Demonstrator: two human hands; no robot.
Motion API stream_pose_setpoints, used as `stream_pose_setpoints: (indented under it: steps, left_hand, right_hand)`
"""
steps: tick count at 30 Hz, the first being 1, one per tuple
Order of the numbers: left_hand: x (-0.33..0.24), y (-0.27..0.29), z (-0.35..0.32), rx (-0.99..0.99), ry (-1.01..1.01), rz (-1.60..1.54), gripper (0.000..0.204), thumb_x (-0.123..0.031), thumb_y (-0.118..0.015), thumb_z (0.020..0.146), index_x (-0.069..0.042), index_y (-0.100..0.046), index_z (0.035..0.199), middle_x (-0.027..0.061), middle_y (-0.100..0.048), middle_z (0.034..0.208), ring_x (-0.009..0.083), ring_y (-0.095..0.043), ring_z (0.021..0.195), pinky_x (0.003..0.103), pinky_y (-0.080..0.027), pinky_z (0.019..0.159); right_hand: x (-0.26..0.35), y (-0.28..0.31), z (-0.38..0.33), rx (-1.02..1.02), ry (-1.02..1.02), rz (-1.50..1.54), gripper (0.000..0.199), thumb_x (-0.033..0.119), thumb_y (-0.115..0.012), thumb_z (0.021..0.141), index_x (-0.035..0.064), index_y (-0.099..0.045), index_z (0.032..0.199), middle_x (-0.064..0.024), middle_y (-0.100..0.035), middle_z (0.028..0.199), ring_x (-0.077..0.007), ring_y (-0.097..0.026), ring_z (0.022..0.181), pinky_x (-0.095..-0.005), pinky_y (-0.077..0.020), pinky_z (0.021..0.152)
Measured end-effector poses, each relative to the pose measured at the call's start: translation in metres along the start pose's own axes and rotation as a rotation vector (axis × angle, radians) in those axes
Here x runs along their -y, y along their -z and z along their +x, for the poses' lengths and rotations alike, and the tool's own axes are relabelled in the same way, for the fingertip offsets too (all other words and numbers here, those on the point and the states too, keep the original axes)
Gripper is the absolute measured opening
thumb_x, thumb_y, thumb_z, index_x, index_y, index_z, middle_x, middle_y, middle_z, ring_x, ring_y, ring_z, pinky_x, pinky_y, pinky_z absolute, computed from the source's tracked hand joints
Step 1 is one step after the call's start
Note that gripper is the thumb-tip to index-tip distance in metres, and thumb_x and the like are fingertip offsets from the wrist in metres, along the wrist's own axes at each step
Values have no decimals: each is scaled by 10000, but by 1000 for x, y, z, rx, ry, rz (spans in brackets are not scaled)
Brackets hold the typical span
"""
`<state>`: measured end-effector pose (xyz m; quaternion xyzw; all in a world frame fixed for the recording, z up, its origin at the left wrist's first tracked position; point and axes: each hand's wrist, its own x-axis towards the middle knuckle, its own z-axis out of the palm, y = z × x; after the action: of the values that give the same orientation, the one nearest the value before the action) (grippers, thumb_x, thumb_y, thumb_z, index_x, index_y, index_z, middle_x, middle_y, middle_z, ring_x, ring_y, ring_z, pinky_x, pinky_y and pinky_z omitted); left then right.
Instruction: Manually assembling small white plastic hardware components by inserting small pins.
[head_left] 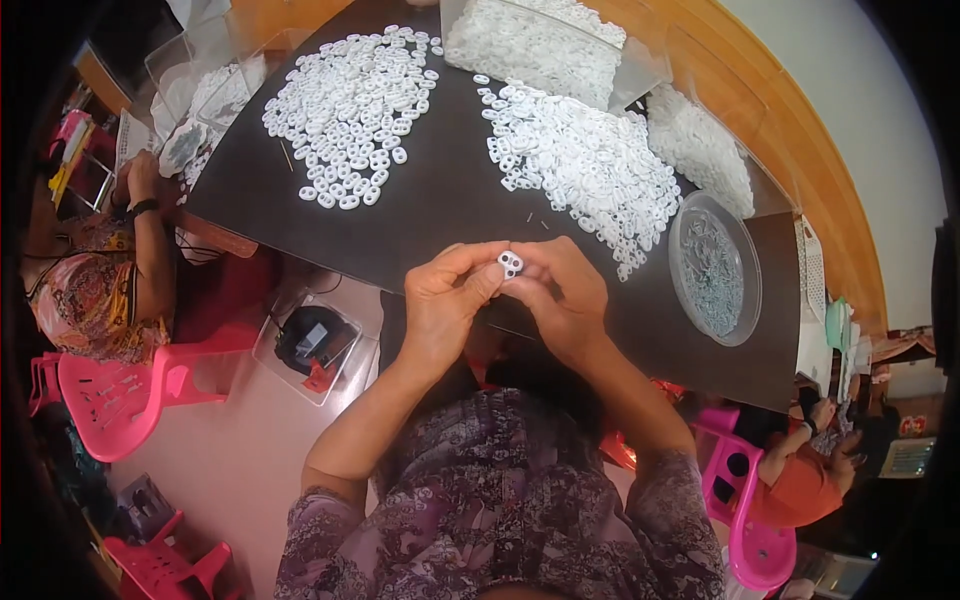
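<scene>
Both hands, left hand point(445, 300) and right hand point(565, 300), pinched one small white two-holed plastic ring piece point(510, 264) at frame centre; a loose grip could have dropped it.

Short-sleeved, seemingly floral purple-grey patterned top; bare hands point(505, 295)

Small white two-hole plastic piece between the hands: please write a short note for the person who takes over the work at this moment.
Left hand: fingertips pinch the small white two-hole plastic piece from its left.
Right hand: fingertips grip the same piece from its right, above the near edge of the dark table.
Things: two heaps of white plastic pieces lie on the table, one far left, one on the right. A round clear dish of small grey metal parts stands at the right.
Done: I cannot tell which heap is finished.
Left: the piece in hand is not yet put down.
</scene>
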<state>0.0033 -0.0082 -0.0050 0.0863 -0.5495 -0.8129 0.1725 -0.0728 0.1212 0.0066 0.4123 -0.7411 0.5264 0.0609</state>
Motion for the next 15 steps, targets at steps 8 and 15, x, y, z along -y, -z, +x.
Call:
stream_pose_setpoints:
  steps: [8,15]
  left_hand:
    - [3,2,1,21,-166,31,254,-42,-611,856,27,-625,1099,25,-567,842,80,-509,727,200,-428,647]
    - [4,-3,-3,-45,-200,82,241,-17,-618,843,18,-640,1080,19,-554,818,75,-521,755,187,-429,679]
  right_hand:
    - [3,-1,-1,2,-28,42,286,-37,-660,755,7,-634,1037,-31,-548,805,-94,-513,696,-217,-410,616]
    - [8,-6,-1,-50,25,16,287,-54,-644,752,-8,-631,1034,-41,-538,766,-104,-512,672,-224,-408,594]
